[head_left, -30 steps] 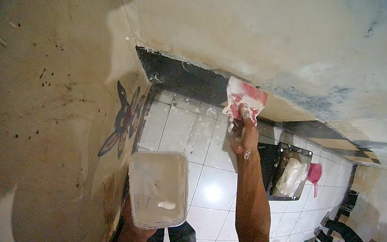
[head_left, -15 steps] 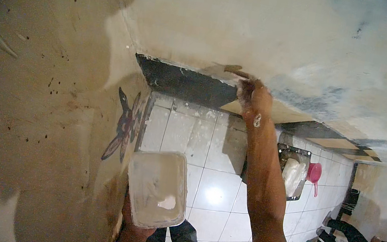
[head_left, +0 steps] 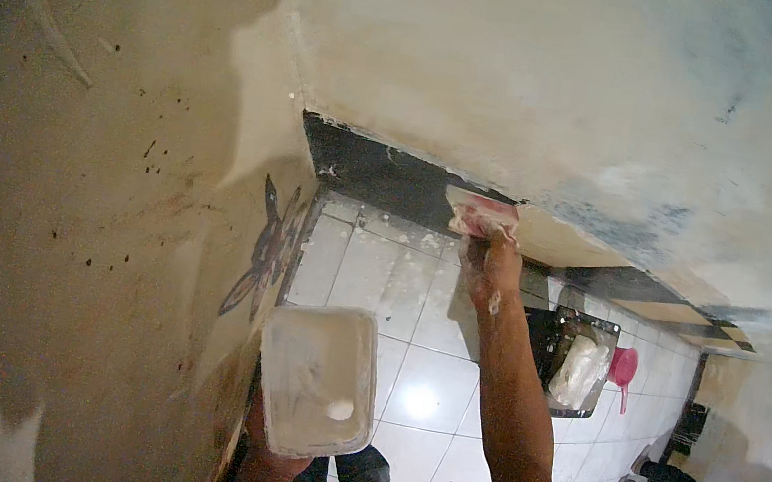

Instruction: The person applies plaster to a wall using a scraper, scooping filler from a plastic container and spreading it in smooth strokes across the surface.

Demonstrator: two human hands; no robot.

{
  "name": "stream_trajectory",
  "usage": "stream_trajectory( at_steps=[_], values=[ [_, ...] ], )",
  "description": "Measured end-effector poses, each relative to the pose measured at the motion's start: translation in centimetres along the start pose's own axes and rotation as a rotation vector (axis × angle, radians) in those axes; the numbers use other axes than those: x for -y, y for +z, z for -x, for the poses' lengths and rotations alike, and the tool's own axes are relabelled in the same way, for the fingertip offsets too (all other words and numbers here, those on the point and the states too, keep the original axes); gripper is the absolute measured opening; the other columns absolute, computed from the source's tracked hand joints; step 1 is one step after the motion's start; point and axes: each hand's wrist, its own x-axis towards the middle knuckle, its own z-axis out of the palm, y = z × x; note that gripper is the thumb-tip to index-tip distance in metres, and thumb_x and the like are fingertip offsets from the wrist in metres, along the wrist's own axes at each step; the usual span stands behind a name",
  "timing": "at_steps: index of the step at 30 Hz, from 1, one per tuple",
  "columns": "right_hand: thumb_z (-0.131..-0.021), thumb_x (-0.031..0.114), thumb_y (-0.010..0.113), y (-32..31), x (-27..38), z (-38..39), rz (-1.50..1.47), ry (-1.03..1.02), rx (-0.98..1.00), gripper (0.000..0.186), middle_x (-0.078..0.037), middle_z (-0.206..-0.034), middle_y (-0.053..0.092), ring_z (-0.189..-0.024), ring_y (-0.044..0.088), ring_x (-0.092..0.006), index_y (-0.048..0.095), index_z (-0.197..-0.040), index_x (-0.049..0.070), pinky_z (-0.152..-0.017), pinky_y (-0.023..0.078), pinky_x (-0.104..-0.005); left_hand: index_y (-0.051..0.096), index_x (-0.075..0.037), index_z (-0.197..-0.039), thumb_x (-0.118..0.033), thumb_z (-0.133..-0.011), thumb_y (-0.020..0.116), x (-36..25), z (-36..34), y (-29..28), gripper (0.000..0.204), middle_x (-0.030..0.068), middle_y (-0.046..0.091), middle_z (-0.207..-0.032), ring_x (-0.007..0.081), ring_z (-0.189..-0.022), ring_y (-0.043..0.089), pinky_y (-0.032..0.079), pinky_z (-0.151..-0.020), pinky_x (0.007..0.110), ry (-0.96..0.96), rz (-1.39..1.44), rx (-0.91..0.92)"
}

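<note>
The tub, low in front of the person, has pale paste coating its inside, with a whiter lump near one corner; the left hand holds it by the near edge (fingers mostly hidden); the right hand grips a red-and-white scraper before the black wall band; beyond the forearm — which covers some floor — a black tray bears a white bundle; a pink dipper sits just beside it.
</note>
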Motion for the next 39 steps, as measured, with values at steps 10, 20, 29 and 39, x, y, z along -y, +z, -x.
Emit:
stream_trajectory(
  at_steps=[10,20,29,39],
  values=[
    [-0.088,0.019,0.058,12.1,9.0,2.4,0.131,-0.241,-0.028,0.012,0.000,-0.074,0.060,-0.056,0.054,-0.0103,0.062,-0.090,0.008,-0.047,0.042,-0.0230,0.039,-0.012,-0.138,-0.048,-0.092,0.046,-1.0,1.4,-2.3,0.058,0.0084,0.046,-0.136,0.0267,-0.125,0.045,0.038,-0.104,0.049,-0.060,0.136,-0.048],
    [-0.087,0.016,0.058,5.0,-4.4,-3.3,0.091,0.047,0.068,0.008,0.003,-0.065,0.052,-0.044,0.041,-0.0062,0.061,-0.090,0.009,-0.038,0.034,-0.0207,0.039,-0.012,-0.138,-0.047,-0.093,0.044,-1.8,1.9,-2.5,0.057,0.0095,0.047,-0.135,0.0282,-0.123,0.046,0.039,-0.103,0.050,-0.057,0.172,-0.081],
    [-0.089,0.025,0.057,14.2,4.6,1.4,-0.094,-0.127,0.130,0.019,0.001,-0.070,0.051,-0.049,0.040,-0.0084,0.059,-0.098,0.008,-0.041,0.034,-0.0233,0.040,-0.012,-0.138,-0.046,-0.094,0.043,-2.2,2.7,-3.1,0.056,0.0105,0.048,-0.134,0.0295,-0.122,0.048,0.039,-0.102,0.051,-0.063,0.226,-0.117],
    [-0.088,0.017,0.057,9.7,-7.0,-3.7,-0.007,0.209,0.129,0.007,0.003,-0.066,0.050,-0.047,0.042,-0.0076,0.057,-0.092,0.012,-0.039,0.034,-0.0207,0.039,-0.010,-0.137,-0.044,-0.094,0.045,-2.6,2.2,-1.8,0.055,0.0115,0.049,-0.133,0.0306,-0.121,0.048,0.040,-0.102,0.051,0.042,0.122,-0.093]
  ],
)
